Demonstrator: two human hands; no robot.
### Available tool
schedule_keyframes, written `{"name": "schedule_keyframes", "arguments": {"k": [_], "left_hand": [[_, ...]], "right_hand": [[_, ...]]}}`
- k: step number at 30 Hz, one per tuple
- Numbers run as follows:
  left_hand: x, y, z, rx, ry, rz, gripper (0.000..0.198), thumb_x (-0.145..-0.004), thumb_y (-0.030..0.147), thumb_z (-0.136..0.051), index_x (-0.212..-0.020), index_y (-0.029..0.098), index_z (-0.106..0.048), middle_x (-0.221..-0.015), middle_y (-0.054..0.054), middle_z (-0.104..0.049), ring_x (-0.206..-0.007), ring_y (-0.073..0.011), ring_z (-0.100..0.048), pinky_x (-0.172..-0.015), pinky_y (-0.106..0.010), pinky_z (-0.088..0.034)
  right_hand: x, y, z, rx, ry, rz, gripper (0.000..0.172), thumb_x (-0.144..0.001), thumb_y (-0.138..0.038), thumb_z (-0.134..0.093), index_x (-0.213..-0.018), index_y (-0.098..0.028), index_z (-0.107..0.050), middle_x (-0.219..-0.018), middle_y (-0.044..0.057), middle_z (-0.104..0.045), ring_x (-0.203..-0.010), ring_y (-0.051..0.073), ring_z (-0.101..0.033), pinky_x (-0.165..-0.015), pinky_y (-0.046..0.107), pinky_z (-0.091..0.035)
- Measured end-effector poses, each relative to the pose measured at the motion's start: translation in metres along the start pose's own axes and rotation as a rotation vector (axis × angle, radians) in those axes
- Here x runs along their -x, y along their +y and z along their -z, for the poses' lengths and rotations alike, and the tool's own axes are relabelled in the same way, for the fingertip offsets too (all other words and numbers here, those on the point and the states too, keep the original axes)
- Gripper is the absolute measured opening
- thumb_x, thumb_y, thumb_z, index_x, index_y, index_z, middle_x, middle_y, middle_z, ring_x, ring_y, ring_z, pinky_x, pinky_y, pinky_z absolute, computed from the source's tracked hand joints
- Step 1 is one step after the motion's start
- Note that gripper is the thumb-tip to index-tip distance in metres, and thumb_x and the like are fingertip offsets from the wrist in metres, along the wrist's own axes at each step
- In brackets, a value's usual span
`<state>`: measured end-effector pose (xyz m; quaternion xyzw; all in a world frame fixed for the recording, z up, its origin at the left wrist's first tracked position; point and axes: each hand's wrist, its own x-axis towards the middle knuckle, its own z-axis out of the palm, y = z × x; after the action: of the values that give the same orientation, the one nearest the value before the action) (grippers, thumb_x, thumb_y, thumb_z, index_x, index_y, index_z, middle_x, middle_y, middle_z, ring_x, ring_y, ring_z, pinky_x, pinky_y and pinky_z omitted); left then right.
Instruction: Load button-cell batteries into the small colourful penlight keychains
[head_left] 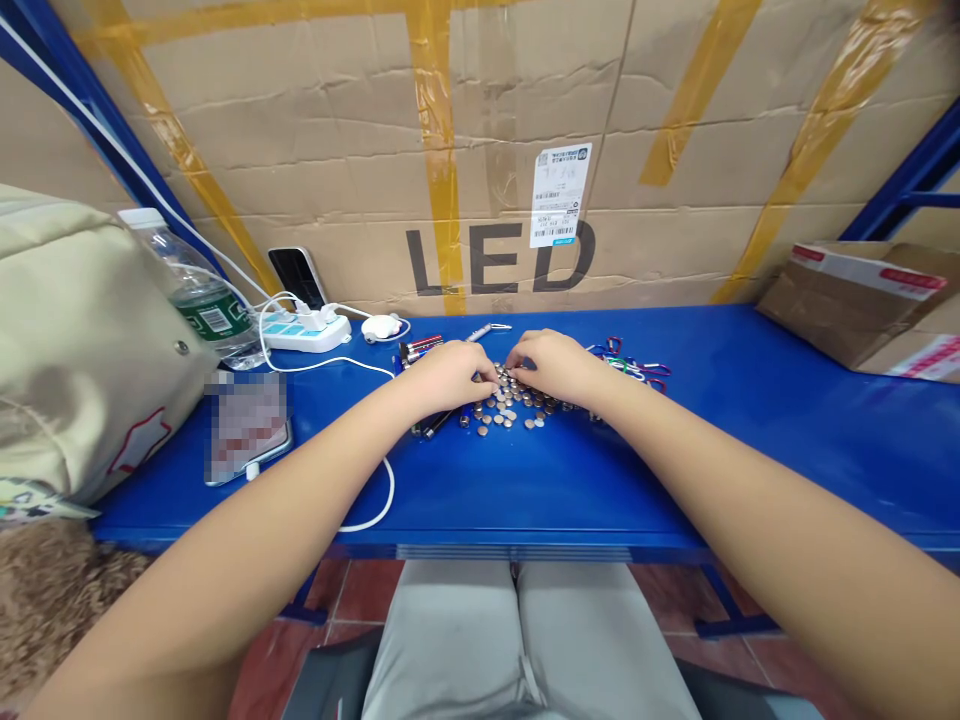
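Note:
Small round metal discs, like button cells [529, 424], lie in a loose pile on the blue table [510, 490]. At the left edge of the pile is my left hand [452, 376], palm down, its fingers curled together with the tips at the discs. My right hand [553, 364] reaches in from the other side, thumb and fingers drawn together over the back of the pile. Whatever is between the fingertips of either hand is too small to make out. Slim penlight-like tubes [424, 345] lie beside and under my left hand. Coloured carabiner clips [652, 372] sit beyond my right wrist.
A large cardboard sheet marked LED [495, 258] stands behind the table. On the left are a beige bag [82, 340], a water bottle [214, 305], a power strip [307, 328], a phone [247, 430] and a white cable [391, 490]. A cardboard box [855, 305] sits at the right.

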<state>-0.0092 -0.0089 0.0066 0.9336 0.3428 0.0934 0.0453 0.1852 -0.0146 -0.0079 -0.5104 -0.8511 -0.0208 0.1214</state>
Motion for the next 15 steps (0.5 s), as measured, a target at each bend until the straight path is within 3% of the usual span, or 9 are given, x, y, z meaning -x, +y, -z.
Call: {"name": "schedule_keyframes", "arguments": {"k": [7, 11, 15], "left_hand": [[-0.008, 0.004, -0.007, -0.036, 0.161, 0.061, 0.020, -0.083, 0.026, -0.056, -0.094, 0.020, -0.072, -0.099, -0.004, -0.071, -0.095, -0.0221, -0.063, -0.086, -0.034, -0.048], [-0.012, 0.001, -0.009, -0.040, 0.103, 0.042, 0.027, -0.084, 0.022, -0.054, -0.105, 0.021, -0.070, -0.108, -0.003, -0.072, -0.099, -0.0218, -0.063, -0.089, -0.035, -0.049], [-0.014, -0.003, -0.011, -0.034, 0.089, -0.002, 0.023, -0.085, 0.020, -0.054, -0.098, 0.020, -0.073, -0.105, -0.003, -0.072, -0.098, -0.0198, -0.064, -0.091, -0.032, -0.049]], "right_hand": [[0.001, -0.004, 0.000, 0.066, 0.002, 0.008, 0.028, -0.086, -0.022, -0.050, -0.099, -0.020, -0.074, -0.106, 0.008, -0.067, -0.099, 0.023, -0.060, -0.082, 0.030, -0.043], [0.002, -0.001, 0.001, 0.061, -0.007, -0.008, 0.026, -0.084, -0.024, -0.051, -0.094, -0.021, -0.075, -0.104, 0.008, -0.066, -0.096, 0.023, -0.060, -0.080, 0.030, -0.043], [0.001, 0.004, 0.001, 0.011, -0.012, -0.006, 0.025, -0.081, -0.025, -0.053, -0.091, -0.022, -0.076, -0.100, 0.007, -0.066, -0.092, 0.021, -0.059, -0.079, 0.028, -0.043]]}}
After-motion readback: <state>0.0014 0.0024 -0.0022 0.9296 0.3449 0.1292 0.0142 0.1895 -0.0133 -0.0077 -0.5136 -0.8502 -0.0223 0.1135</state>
